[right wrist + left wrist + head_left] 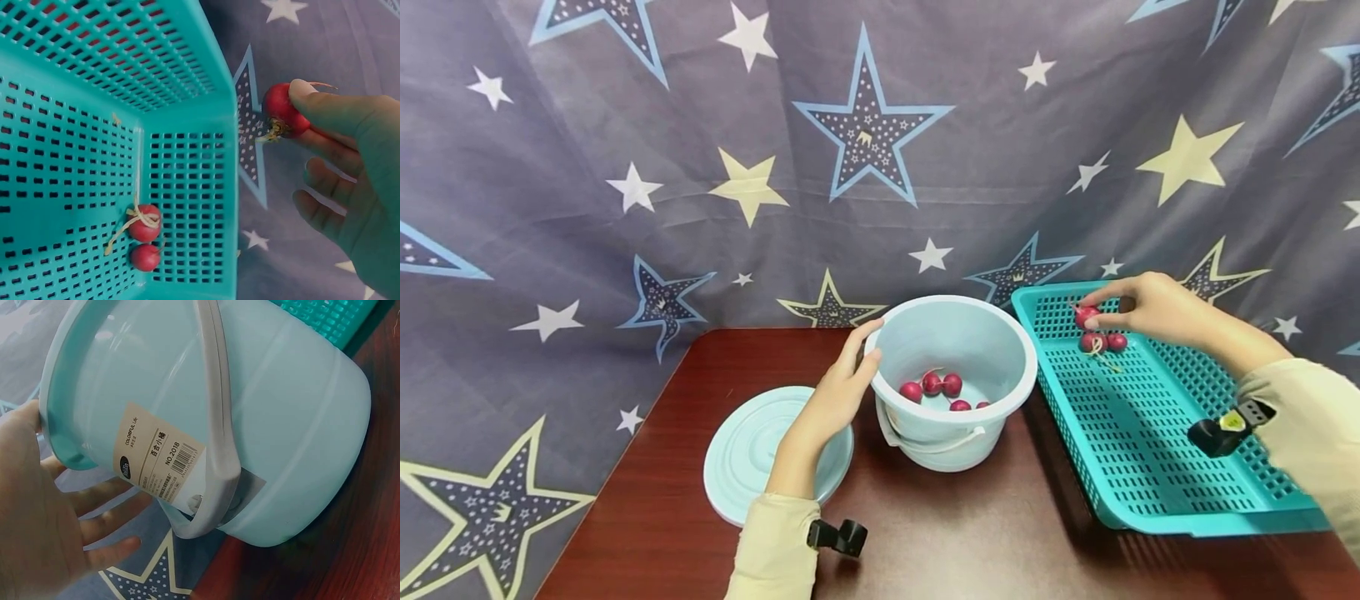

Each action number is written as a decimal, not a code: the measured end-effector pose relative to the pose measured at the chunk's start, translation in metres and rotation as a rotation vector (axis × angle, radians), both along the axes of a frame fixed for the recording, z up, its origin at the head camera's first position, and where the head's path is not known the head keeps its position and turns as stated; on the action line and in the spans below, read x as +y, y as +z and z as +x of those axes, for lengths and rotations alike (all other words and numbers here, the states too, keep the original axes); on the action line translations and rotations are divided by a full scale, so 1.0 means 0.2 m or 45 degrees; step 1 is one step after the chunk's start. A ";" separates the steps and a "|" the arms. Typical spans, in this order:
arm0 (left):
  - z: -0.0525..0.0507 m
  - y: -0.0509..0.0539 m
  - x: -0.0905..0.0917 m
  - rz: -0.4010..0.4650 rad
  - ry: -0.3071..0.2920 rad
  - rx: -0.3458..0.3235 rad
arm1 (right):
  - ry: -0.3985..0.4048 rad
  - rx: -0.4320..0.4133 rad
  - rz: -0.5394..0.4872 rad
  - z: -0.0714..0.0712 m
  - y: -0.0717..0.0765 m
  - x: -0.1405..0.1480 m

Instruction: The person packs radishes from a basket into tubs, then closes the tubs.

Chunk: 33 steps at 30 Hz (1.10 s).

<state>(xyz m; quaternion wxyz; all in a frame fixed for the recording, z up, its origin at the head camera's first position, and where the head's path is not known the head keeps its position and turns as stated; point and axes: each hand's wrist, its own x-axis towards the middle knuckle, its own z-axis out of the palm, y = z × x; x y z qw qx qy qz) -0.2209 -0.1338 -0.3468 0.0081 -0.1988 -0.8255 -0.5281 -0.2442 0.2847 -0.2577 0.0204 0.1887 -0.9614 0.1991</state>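
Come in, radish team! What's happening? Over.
Right hand pinching a radish; left hand touching rim of bucket. Two more radishes in basket, five visible in bucket. Lid aside, bucket top open.

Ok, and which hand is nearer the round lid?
Left. Your left hand touches the bucket rim, close to the lid; your right hand pinches a radish by the teal basket, on the bucket's other side.

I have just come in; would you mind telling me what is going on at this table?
A person's right hand pinches a red radish near the far end of a turquoise basket, where two more radishes lie. The left hand touches the rim of a pale-blue bucket containing at least five radishes. A pale-blue lid lies left of the bucket on the table.
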 end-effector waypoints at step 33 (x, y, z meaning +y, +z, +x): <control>0.01 0.03 0.01 -0.039 0.015 -0.034 | 0.029 0.050 -0.458 0.19 0.05 -0.22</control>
